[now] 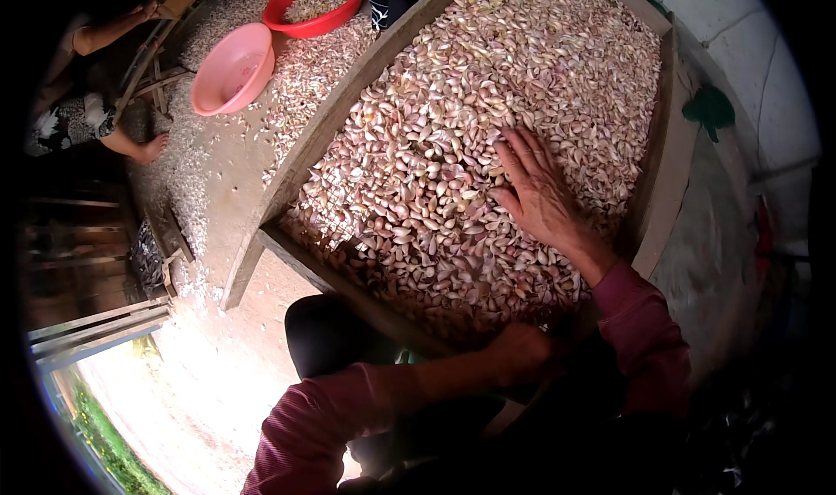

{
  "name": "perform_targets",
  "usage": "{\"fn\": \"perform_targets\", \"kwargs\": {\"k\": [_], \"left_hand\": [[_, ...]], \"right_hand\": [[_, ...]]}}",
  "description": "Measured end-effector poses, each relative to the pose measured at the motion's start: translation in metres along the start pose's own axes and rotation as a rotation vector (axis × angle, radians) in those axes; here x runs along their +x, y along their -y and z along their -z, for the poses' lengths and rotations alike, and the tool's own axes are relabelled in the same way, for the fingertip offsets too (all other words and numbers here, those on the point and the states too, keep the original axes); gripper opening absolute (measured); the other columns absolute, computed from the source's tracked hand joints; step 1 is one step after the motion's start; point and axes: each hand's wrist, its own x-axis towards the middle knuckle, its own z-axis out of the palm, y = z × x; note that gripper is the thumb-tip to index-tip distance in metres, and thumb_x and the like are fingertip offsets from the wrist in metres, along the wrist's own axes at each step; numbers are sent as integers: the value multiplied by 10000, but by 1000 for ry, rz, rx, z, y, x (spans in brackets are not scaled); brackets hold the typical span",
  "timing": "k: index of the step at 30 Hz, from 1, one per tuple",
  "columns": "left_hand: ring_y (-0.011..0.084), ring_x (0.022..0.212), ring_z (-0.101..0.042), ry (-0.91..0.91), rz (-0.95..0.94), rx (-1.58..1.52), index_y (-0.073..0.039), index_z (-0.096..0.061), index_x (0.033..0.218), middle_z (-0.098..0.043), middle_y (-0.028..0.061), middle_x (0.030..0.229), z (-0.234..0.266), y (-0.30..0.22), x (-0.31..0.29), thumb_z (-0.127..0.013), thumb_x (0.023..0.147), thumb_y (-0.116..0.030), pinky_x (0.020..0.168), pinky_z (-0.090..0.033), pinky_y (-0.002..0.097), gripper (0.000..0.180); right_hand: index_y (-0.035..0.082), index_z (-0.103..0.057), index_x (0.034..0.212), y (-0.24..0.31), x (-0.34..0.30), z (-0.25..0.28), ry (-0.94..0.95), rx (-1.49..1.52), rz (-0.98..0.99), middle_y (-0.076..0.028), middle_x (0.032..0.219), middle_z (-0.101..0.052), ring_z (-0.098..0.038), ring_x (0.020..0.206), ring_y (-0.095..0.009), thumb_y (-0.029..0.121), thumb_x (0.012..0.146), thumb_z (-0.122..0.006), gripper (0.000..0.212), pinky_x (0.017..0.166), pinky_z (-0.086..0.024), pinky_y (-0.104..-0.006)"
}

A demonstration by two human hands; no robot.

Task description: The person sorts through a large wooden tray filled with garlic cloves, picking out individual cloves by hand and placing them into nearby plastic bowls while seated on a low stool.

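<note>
Loose garlic cloves (418,195) with pinkish-white skins are spread across a large wooden-framed tray (292,168) before me. My right hand (544,195) rests palm down on the cloves, right of the tray's middle, its fingers stretched out and the thumb apart. Left of that hand the layer looks thinner, with small dark gaps. My left forearm crosses low in front of the tray. In shadow by the tray's near edge, my left hand (522,351) looks rounded, but its fingers are too dark to make out.
A pink basin (233,70) and a red basin (318,25) holding cloves stand on the floor at the far left. More cloves (296,103) are scattered there. Another person's bare foot (152,148) shows left. A dark green object (710,110) lies beyond the tray's right side.
</note>
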Motion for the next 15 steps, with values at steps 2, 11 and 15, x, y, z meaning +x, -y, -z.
{"fn": "perform_targets", "kwargs": {"k": [2, 11, 15], "left_hand": [[345, 647, -670, -12, -24, -6, -168, -678, 983, -667, 124, 722, -5, 7, 0, -702, 808, -386, 594, -545, 463, 281], [323, 830, -667, -185, -85, 125, -112, -669, 954, -675, 144, 870, -87, 36, 2, -653, 816, -289, 769, -527, 436, 225], [334, 813, -678, 5, 24, -60, -108, -670, 932, -684, 145, 844, -31, 12, 2, -685, 804, -315, 747, -532, 449, 243]], "right_hand": [[45, -468, 1402, 24, 0, 3, 67, 47, 103, -140, 1510, -386, -249, 1463, -337, 283, 900, -674, 593, 1186, -244, -523], [6, -677, 1121, 43, 47, 20, -94, 326, 191, -125, 1132, -664, -635, 1025, -281, -4, 871, -649, 251, 876, -532, -372], [44, -693, 1099, 9, 107, 12, -150, 265, 89, -127, 1017, -688, -676, 922, -282, 26, 903, -624, 208, 790, -560, -377]]}}
